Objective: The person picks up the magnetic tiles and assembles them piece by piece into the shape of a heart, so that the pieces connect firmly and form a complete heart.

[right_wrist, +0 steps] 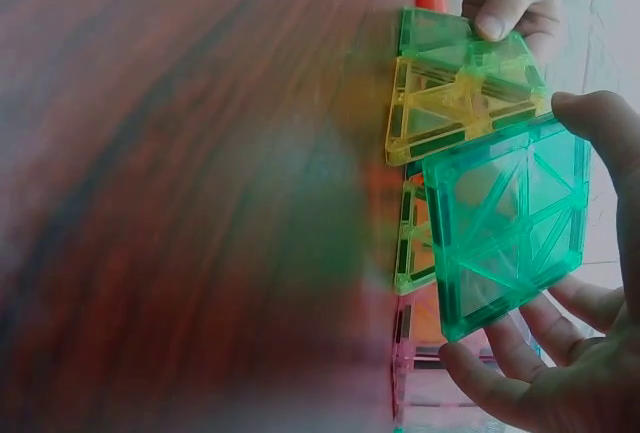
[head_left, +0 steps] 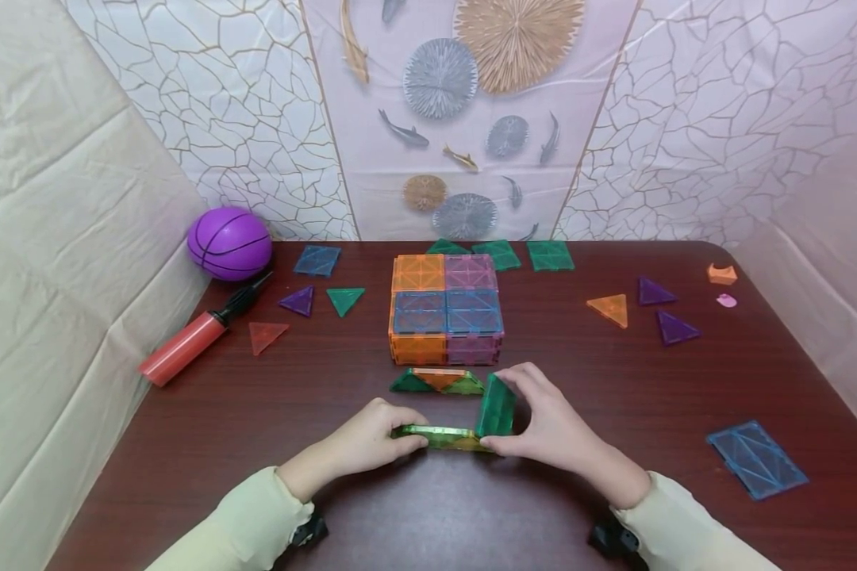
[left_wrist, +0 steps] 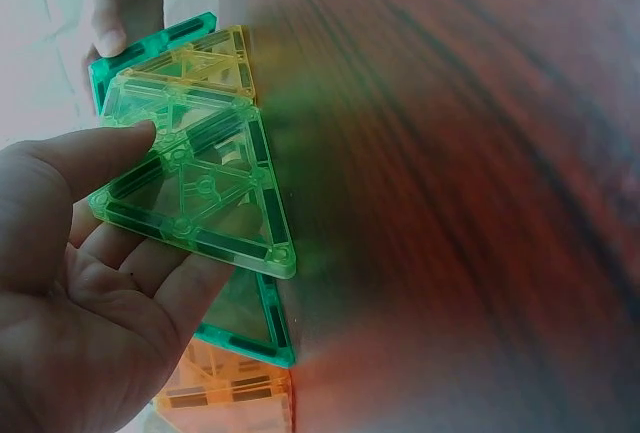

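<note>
Near the middle of the table, my left hand [head_left: 378, 432] pinches the end of a low upright strip of magnetic tiles. A light green triangle tile [left_wrist: 205, 188] and a yellow triangle tile [right_wrist: 450, 113] form part of that strip. My right hand [head_left: 553, 420] grips a green square tile [right_wrist: 515, 223] between thumb and fingers. The square stands tilted at the strip's right end; whether the edges are joined I cannot tell. Just beyond lies a second strip of green, orange and light green triangles [head_left: 439, 381], partly behind my fingers in the left wrist view.
Behind the strips stands a box of orange, purple and blue tiles [head_left: 446, 311]. Loose purple triangles [head_left: 655, 292], an orange triangle [head_left: 610, 309] and a blue tile [head_left: 757, 460] lie rightward. A red hand pump [head_left: 186, 347] and purple ball [head_left: 230, 243] sit at left.
</note>
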A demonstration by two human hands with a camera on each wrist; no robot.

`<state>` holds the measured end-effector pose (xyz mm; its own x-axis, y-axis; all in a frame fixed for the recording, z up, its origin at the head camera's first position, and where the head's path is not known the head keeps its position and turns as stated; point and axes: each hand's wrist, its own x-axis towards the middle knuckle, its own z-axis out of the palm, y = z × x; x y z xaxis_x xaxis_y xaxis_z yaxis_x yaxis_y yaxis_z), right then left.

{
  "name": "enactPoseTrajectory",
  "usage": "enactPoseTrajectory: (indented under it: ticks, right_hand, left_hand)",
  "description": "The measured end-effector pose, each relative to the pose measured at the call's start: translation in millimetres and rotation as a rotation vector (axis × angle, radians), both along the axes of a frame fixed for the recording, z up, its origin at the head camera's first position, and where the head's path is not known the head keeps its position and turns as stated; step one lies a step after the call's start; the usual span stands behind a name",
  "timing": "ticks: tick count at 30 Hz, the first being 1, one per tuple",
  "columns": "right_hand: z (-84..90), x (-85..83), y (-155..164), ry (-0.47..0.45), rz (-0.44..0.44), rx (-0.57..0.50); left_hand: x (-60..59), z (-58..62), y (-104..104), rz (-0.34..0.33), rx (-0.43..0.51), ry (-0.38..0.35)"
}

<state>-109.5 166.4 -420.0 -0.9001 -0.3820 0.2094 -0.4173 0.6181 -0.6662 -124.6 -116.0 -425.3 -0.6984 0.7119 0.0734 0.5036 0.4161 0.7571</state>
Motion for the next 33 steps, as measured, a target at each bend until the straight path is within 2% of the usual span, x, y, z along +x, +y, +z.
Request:
enactPoseTrajectory:
  ticks: [7, 11, 14, 18, 22, 25, 28, 33]
  right_hand:
    - [-1.7, -1.9, -4, -0.010, 0.017, 0.011]
    - [-2.5, -2.3, -4, -0.015, 0.029, 0.003]
    - [-2.2, -2.5, -5, -0.017, 0.035, -0.002]
    - [-1.1, -2.6, -5, -0.016, 0.037, 0.000]
    - [-1.4, -2.8, -5, -0.015, 0.035, 0.007]
    - [-2.1, -3.3, -5, -0.016, 0.035, 0.013]
    - [-2.4, -3.7, -5, -0.017, 0.034, 0.018]
    - [-2.1, -4.5, -5, -0.026, 0.041, 0.014]
  left_hand:
    - [0.6, -0.5, 1, -0.012, 0.004, 0.030]
    - [0.7, 1.0, 0, -0.022, 0.016, 0.004]
    - [-0.6, 3.9, -2, -0.005, 0.040, -0.001]
    - [-5.4, 10.8, -5, 0.080, 0.106, 0.086]
    - [-12.5, 16.9, -7, 0.209, 0.174, 0.175]
    - [-18.8, 18.0, -8, 0.288, 0.199, 0.201]
    - [-25.6, 15.7, -8, 0.328, 0.200, 0.177]
    - [-37.2, 8.4, -6, 0.335, 0.142, 0.028]
